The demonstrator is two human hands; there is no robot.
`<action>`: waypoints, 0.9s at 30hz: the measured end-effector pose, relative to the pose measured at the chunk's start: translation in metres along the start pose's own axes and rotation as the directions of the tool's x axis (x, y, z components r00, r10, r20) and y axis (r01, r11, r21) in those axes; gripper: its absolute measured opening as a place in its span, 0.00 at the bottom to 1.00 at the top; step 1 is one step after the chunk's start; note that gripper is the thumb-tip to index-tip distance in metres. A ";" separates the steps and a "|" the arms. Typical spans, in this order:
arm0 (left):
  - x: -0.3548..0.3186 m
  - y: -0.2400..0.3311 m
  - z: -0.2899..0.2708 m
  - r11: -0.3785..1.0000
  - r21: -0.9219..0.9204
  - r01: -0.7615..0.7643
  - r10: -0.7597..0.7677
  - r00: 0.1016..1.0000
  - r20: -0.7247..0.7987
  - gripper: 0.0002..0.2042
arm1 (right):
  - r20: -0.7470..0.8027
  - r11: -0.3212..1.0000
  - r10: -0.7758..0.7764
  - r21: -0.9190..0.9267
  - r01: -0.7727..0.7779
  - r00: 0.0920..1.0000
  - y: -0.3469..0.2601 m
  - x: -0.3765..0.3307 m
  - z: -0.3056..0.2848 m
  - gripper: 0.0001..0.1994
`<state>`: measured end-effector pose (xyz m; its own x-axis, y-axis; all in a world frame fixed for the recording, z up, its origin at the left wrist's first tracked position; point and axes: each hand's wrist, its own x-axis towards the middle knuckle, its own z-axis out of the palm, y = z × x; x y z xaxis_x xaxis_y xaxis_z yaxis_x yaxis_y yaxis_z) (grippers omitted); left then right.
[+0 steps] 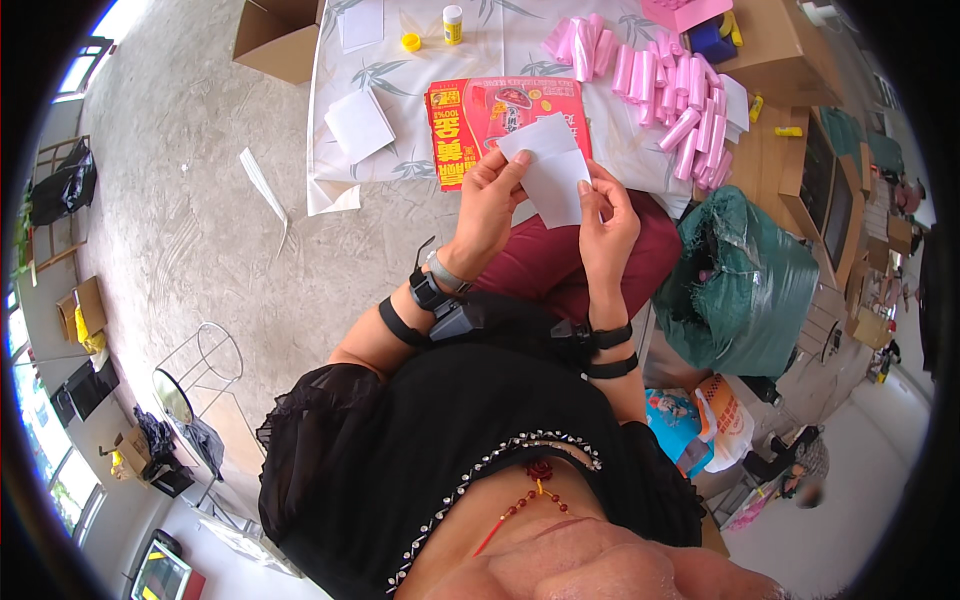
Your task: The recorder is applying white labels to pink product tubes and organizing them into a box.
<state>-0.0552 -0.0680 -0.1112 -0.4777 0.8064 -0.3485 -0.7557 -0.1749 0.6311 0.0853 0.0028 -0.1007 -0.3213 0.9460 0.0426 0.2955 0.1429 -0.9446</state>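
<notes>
Between my two hands are white paper sheets [556,190], held over the near edge of the table; two overlapping pieces show, fanned slightly apart. My left hand [490,195] pinches them at their left side, thumb on top. At the right edge, my right hand [608,215] grips them between thumb and fingers. Beneath the sheets lies a flat red printed cardboard piece [455,135] with yellow markings. To its left rests a stack of white paper squares [358,125]. A glue stick [453,25] stands uncapped farther back, beside its yellow cap [411,42].
A heap of pink rolls [690,100] covers the table's right side. More white paper [361,25] lies at the back left. Cardboard boxes [275,40] flank the table. A green woven sack [735,290] stands to my right. Another person [805,470] is in the background.
</notes>
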 end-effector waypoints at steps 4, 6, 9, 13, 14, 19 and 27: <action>0.001 -0.001 -0.002 1.000 -0.008 0.015 -0.015 1.000 0.000 0.11 | -0.015 0.998 -0.038 -0.055 0.037 0.999 0.002 0.002 0.001 0.05; 0.003 -0.003 -0.006 1.000 0.002 0.018 -0.018 1.000 0.018 0.11 | -0.019 0.996 -0.066 -0.064 0.064 0.998 0.004 0.003 0.002 0.05; 0.004 -0.004 -0.006 1.000 0.012 0.007 -0.008 1.000 0.023 0.11 | -0.019 0.991 -0.100 -0.094 0.098 0.995 0.000 0.004 0.002 0.06; 0.005 -0.005 -0.007 1.000 0.008 -0.012 0.011 1.000 0.014 0.11 | -0.003 0.995 -0.047 -0.090 0.047 0.999 -0.002 0.005 0.003 0.07; 0.006 -0.006 -0.009 1.000 0.008 -0.011 0.011 1.000 0.014 0.11 | -0.002 0.995 -0.047 -0.090 0.046 0.999 -0.003 0.005 0.003 0.07; 0.013 -0.008 -0.024 0.995 0.096 -0.029 0.025 0.999 0.042 0.13 | 0.075 0.996 -0.057 -0.065 0.062 0.996 -0.009 0.014 0.005 0.14; 0.021 0.003 -0.031 0.989 0.151 -0.001 -0.011 0.997 0.081 0.13 | 0.398 0.999 0.045 -0.006 -0.047 0.916 -0.004 0.051 0.006 0.16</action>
<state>-0.0813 -0.0686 -0.1384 -0.4311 0.8515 -0.2985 -0.6793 -0.0886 0.7285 0.0628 0.0485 -0.0970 -0.6391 0.7575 -0.1331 0.3153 0.1002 -0.9437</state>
